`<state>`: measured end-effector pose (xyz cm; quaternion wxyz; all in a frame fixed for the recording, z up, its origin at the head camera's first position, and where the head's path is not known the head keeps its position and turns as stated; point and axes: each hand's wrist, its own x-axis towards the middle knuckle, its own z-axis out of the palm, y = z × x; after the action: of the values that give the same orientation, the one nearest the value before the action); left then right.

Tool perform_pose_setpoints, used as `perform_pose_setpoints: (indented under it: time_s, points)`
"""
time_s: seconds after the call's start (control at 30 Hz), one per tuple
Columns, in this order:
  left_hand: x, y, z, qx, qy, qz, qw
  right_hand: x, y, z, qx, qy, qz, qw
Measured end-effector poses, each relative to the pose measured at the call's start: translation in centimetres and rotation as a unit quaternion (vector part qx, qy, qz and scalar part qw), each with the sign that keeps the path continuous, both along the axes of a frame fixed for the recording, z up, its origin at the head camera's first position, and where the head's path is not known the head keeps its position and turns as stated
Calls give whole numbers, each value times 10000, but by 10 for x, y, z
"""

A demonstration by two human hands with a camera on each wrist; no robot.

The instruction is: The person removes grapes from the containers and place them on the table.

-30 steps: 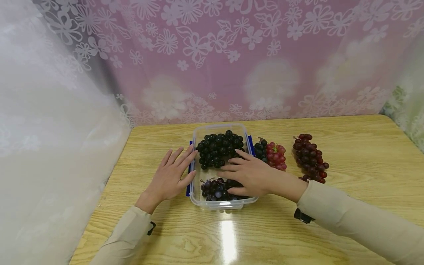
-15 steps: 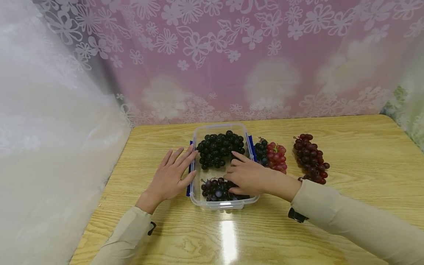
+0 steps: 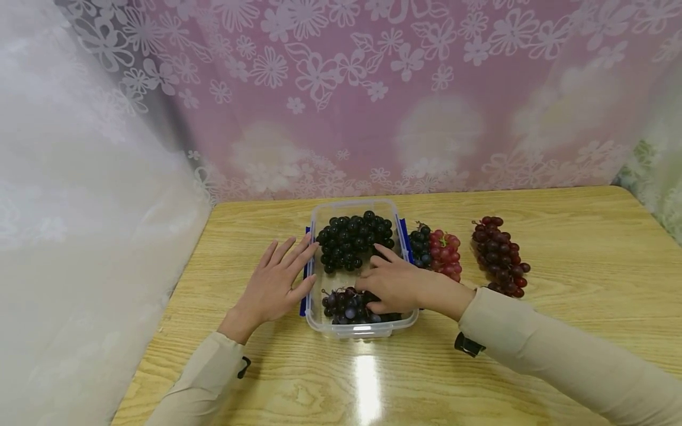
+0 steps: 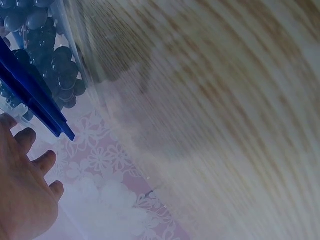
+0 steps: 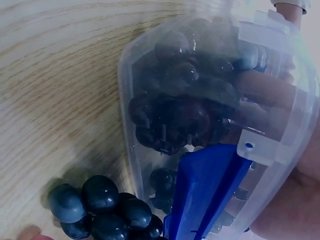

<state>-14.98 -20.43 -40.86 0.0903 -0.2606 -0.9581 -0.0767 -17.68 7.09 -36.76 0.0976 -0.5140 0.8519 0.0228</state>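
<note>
A clear plastic container with blue side clips stands on the table. In its far half lies a bunch of black grapes; a dark purple bunch of grapes lies in the near half. My left hand is spread with straight fingers, fingertips at the left rim. The right hand reaches over the right rim, its fingers curled down on the purple bunch and partly hiding it. Through the container wall in the right wrist view, a finger shows beside the grapes.
Right of the container lie a small black bunch and a pinkish-red bunch side by side. Farther right is a dark red bunch. A blue clip hangs outward on the container's right side. A flowered curtain backs the table.
The right hand's spread fingers have curled in and down over the purple grapes, and its forearm has shifted slightly left. The left hand stays at the rim.
</note>
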Motion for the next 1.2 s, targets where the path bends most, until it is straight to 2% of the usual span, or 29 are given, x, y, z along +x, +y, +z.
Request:
perform_pose_setpoints:
  time_s: [0.23,0.37,0.6,1.0,1.2]
  points:
    - [0,0,1,-31,102,-23,9999,-1,0,3,193,-325,-33,9993]
    - [0,1,1,-37,85,-44,9999,-1,1,4,121,-438,-45,9990]
    - [0,0,1,-68,4,12,10000,-3,2,0,-158,-309,37,9994]
    - [-1,-1,-1,-76,128,-41,9999,-8,4,-1,-436,-346,151,9983]
    - [-2,0,0,-105,194,-83,9997,-8,2,-1,-478,-184,198,9985]
